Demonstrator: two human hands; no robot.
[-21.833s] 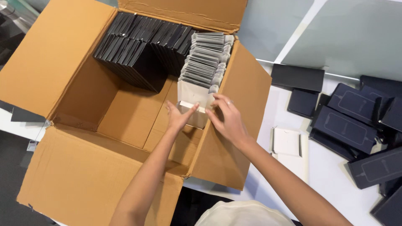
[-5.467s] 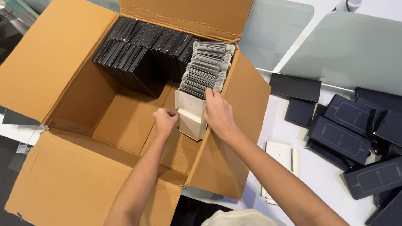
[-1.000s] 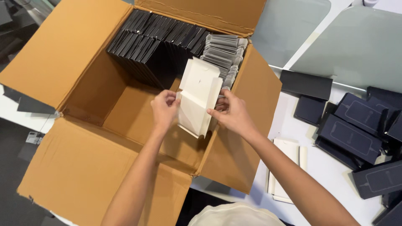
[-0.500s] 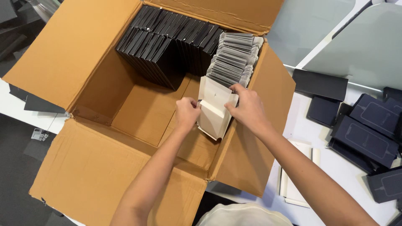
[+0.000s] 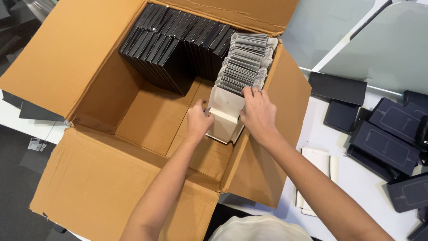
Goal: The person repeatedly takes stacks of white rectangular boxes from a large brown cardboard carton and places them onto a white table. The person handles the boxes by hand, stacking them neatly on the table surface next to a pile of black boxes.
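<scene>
While both hands' fingers grip one white packet (image 5: 225,117), perhaps forty stand behind.

A white tabletop (image 5: 356,187) carries the large open brown cardboard box (image 5: 89,178), flat dark rectangular packs (image 5: 383,145) along its right edge, and white card sleeves (image 5: 318,163).

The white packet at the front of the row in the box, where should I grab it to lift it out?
Grip the white packet by its two side edges near the top, coming from above. It stands upright against the row, and only the top and the front are free.
</scene>
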